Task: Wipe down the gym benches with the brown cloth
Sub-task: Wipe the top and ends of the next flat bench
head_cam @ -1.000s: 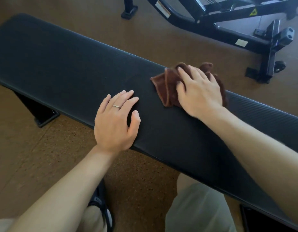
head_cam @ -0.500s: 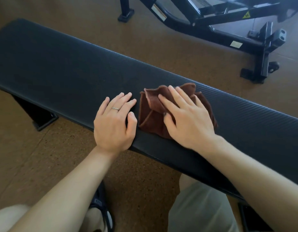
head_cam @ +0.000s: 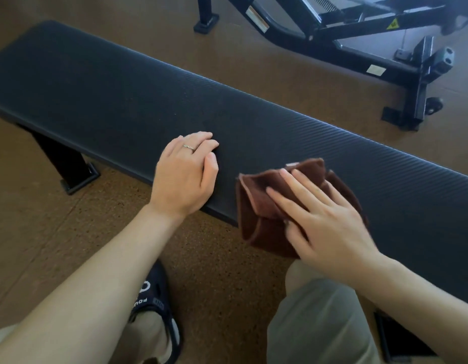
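Note:
A long black padded gym bench (head_cam: pixel 117 95) runs from upper left to lower right. The crumpled brown cloth (head_cam: pixel 259 206) lies at the bench's near edge and hangs partly over it. My right hand (head_cam: pixel 324 222) presses flat on the cloth with fingers spread, covering its right half. My left hand (head_cam: pixel 185 172), with a ring on one finger, rests on the near edge of the pad just left of the cloth, its fingers curled down onto the surface and holding nothing.
A black metal frame of another gym machine (head_cam: pixel 359 48) stands on the brown cork floor (head_cam: pixel 254 48) beyond the bench. The bench leg (head_cam: pixel 67 164) stands at the left. My knees and a dark sandal (head_cam: pixel 154 306) are below, close to the bench.
My right hand has dragged the cloth from the far side of the pad toward me to the near edge. My left hand has curled its fingers and stayed at the edge.

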Demonstrator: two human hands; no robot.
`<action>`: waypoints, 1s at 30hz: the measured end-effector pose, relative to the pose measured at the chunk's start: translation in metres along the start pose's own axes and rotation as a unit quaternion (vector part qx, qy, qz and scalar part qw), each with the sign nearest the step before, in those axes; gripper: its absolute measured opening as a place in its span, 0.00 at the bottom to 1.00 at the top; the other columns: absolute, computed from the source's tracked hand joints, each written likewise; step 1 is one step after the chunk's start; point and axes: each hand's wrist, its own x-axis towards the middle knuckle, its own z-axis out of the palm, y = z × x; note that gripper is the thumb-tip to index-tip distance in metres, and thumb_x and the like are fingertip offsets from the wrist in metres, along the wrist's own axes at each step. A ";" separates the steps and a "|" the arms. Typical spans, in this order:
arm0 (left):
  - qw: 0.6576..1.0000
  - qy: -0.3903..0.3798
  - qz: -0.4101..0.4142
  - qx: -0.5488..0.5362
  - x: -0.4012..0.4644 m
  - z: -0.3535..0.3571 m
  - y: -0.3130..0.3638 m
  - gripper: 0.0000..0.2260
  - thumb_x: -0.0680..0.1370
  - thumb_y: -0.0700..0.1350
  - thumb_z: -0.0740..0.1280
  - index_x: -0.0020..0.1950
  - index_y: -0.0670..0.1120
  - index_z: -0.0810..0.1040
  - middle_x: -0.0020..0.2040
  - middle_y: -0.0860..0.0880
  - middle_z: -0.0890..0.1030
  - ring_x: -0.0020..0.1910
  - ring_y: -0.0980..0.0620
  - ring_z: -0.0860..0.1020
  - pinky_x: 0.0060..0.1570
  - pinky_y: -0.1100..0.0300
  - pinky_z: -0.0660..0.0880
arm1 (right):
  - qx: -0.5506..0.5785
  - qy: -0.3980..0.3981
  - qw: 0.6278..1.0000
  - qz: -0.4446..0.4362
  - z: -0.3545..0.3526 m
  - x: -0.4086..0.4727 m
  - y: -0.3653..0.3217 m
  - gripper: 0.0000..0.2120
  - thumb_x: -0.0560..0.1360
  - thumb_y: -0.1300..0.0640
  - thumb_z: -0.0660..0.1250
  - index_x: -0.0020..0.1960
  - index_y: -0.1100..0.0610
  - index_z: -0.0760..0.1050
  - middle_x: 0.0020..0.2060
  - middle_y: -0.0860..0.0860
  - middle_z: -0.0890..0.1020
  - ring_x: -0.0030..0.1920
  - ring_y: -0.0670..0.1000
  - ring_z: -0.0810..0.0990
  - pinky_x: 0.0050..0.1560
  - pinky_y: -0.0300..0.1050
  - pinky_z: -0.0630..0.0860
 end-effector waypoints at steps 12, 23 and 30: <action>0.993 0.082 -0.087 -0.022 0.004 0.003 -0.026 0.17 0.82 0.43 0.55 0.55 0.44 0.84 0.60 0.49 0.84 0.61 0.51 0.80 0.62 0.53 0.76 | -0.013 0.007 0.999 -0.052 0.010 0.127 -0.046 0.25 0.85 0.41 0.49 0.80 0.44 0.65 0.82 0.48 0.62 0.83 0.53 0.56 0.81 0.61 0.55; 0.990 0.097 -0.103 -0.022 0.002 0.007 -0.024 0.15 0.81 0.42 0.56 0.54 0.47 0.84 0.59 0.53 0.84 0.60 0.53 0.80 0.56 0.57 0.75 | -0.044 -0.003 0.990 -0.137 0.013 0.019 -0.029 0.27 0.83 0.46 0.61 0.81 0.44 0.64 0.83 0.55 0.61 0.83 0.58 0.57 0.79 0.67 0.59; 0.991 0.076 -0.106 -0.040 0.001 0.002 -0.027 0.18 0.82 0.42 0.54 0.57 0.47 0.83 0.62 0.52 0.83 0.62 0.54 0.79 0.58 0.55 0.77 | -0.063 0.001 0.988 -0.141 0.022 0.070 -0.076 0.30 0.83 0.50 0.63 0.83 0.51 0.59 0.83 0.57 0.58 0.83 0.59 0.54 0.80 0.66 0.55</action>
